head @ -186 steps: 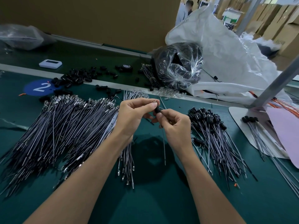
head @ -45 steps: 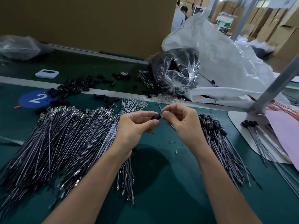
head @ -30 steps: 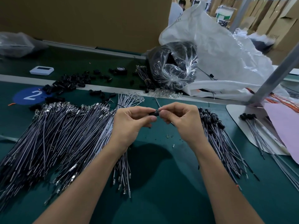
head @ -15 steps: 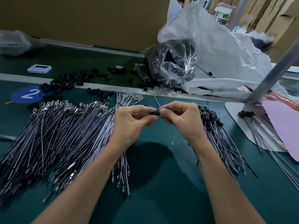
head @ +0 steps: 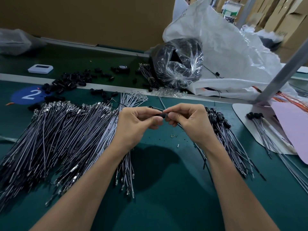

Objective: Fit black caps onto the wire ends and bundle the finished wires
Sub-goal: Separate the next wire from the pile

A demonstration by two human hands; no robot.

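Above the table (head: pixel 166 194) centre, I am pinching a cap (head: pixel 160 115) in my left hand (head: pixel 136 125) and a wire (head: pixel 163 105) in my right hand (head: pixel 191 124), both grips clenched, tips meeting so the end can seat squarely; capped wires (head: pixel 225 135) are lying right, bare wires (head: pixel 66 134) left.

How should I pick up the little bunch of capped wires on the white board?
Probably pinch the little bunch just below its black caps, reaching down from above: the caps lie clustered there, flat on the white board, while the other ends spread apart.
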